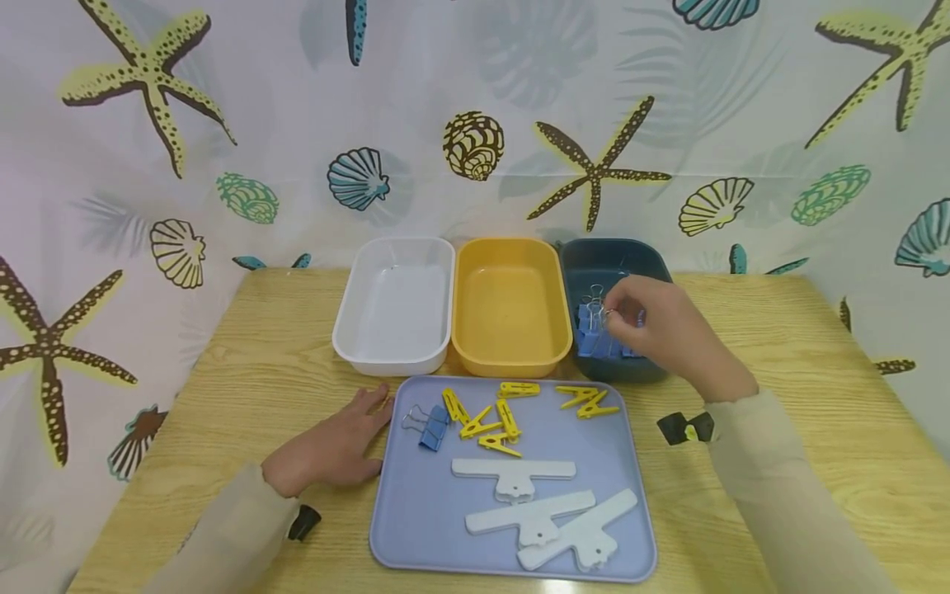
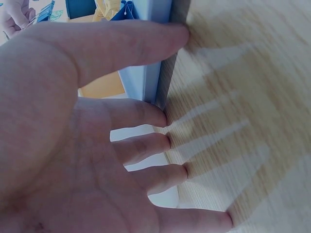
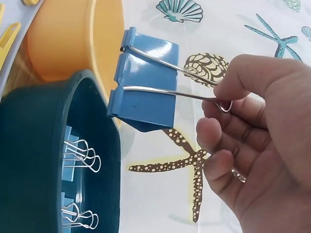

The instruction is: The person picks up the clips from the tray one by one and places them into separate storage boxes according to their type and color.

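Between thumb and finger, my right hand (image 1: 664, 334) pinches a blue binder clip (image 3: 148, 80) by its wire handles, over the dark teal bin (image 3: 36, 141). Inside that bin are more blue binder clips (image 3: 70, 160) with their wire handles sticking up. My left hand (image 1: 337, 441) rests on the wooden table with fingers spread, beside the left edge of the lavender tray (image 1: 426, 520). On that tray, another blue binder clip (image 1: 434, 429) lies near the left hand, with several yellow clothespins (image 1: 505, 419) to its right and three white sealing clips (image 1: 512, 470) lower down.
A white bin (image 1: 393, 309) and a yellow bin (image 1: 510, 318) stand left of the teal one, side by side behind the tray. Behind the table (image 1: 779, 371) hangs a cloth (image 1: 416, 82) printed with shells and starfish.
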Demonstrator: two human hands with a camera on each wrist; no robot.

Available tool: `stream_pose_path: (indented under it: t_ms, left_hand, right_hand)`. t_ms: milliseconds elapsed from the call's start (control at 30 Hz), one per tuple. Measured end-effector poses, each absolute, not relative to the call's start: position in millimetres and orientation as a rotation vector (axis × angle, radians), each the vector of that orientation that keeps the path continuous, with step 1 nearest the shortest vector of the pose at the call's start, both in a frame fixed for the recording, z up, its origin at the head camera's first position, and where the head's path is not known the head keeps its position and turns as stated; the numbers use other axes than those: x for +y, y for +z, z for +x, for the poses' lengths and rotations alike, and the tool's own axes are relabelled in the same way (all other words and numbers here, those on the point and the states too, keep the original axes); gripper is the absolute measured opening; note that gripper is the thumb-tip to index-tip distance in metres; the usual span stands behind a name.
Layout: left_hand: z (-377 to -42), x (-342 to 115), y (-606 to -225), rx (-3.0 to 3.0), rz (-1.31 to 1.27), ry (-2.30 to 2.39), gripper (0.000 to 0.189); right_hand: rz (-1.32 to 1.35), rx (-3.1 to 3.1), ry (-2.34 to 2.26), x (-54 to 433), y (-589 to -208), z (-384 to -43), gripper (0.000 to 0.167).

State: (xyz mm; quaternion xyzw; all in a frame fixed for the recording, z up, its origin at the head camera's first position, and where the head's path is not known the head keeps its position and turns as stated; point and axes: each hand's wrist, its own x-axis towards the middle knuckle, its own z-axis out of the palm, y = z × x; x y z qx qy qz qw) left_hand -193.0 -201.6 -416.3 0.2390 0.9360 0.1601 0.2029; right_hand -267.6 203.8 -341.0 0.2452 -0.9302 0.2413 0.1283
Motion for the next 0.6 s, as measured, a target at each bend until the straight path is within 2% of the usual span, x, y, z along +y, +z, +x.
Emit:
stream_pose_path:
  t_ms: [600]
  left_hand:
    - [-192, -202, -415, 2.613, 0.668, 0.461, 0.075]
  right_hand:
    - [0.6, -2.888, 0.706, 217, -342, -288, 0.008]
